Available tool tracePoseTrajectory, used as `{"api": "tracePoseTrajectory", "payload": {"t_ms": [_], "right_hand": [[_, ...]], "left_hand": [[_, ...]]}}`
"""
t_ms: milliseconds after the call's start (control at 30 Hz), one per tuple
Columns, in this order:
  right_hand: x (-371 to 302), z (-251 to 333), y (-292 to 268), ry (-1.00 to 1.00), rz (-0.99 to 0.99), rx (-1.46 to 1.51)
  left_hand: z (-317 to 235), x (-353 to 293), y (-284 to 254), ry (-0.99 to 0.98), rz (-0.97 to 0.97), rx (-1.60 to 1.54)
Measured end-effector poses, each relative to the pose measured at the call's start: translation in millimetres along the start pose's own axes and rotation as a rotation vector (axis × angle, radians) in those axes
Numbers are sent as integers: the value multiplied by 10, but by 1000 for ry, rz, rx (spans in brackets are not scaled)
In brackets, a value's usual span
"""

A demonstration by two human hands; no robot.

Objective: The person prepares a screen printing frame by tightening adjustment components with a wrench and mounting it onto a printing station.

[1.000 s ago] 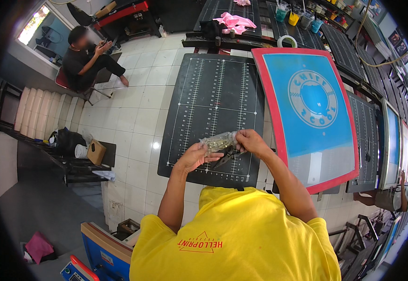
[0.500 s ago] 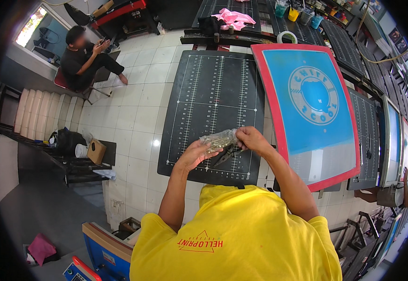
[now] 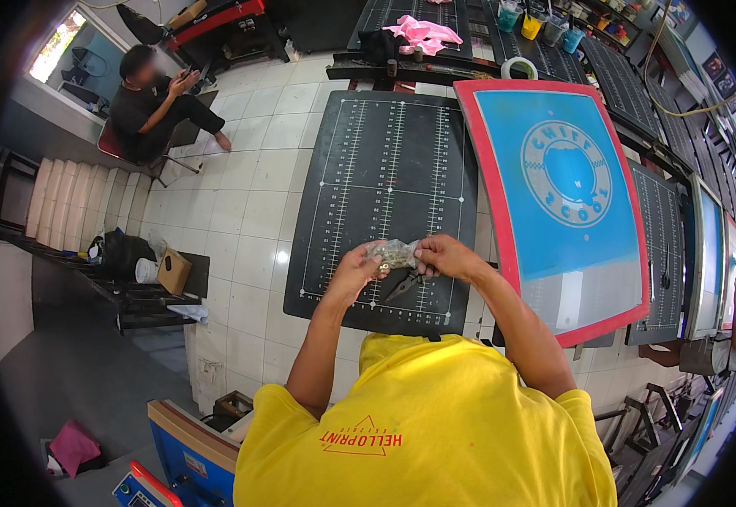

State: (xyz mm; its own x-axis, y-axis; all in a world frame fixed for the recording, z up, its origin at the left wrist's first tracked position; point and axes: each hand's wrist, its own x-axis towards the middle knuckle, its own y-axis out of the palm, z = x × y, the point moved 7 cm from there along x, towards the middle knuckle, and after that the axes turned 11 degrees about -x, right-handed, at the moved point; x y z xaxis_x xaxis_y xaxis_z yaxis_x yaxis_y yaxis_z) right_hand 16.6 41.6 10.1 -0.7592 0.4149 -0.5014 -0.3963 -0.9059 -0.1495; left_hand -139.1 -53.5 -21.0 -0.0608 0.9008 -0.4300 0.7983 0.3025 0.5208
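Observation:
Both my hands grip a small clear plastic bag (image 3: pixel 397 253) with brassy metal pieces inside, too small to name for sure. My left hand (image 3: pixel 356 272) is closed on its left end. At the bag's right end, the fingers of my right hand (image 3: pixel 442 255) pinch the plastic. Just below the bag, a pair of pliers (image 3: pixel 403 286) with dark jaws lies on the black board (image 3: pixel 359 211), which carries white ruler scales. Part of the pliers' handles is hidden by the bag and my right hand.
A red-framed blue printing screen (image 3: pixel 503 245) stands tilted right of the board. Behind the board are a pink cloth (image 3: pixel 423 34) and a tape roll (image 3: pixel 519 68). A seated person (image 3: pixel 144 106) is at the far left; another person (image 3: pixel 735 334) is partly visible at the right rim.
The bag is bunched shorter and sits slightly lower between my hands. My left hand has come a little to the right, and my right hand has shifted slightly down. The pliers stay put.

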Motion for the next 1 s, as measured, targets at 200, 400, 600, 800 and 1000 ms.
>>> {"api": "tracePoseTrajectory", "payload": {"t_ms": [200, 400, 600, 800, 1000], "right_hand": [[27, -93, -13, -40, -94, -251], [11, 95, -27, -60, -255, -375], [8, 66, -14, -90, -388, -532], [87, -143, -63, 21, -258, -84], [103, -148, -31, 74, -234, -68]], "left_hand": [[-61, -49, 161, 0, 40, -4], [51, 7, -6, -36, -3, 27], [72, 17, 55, 23, -16, -62], [37, -13, 97, 44, -12, -90], [76, 25, 15, 51, -46, -63]]}}
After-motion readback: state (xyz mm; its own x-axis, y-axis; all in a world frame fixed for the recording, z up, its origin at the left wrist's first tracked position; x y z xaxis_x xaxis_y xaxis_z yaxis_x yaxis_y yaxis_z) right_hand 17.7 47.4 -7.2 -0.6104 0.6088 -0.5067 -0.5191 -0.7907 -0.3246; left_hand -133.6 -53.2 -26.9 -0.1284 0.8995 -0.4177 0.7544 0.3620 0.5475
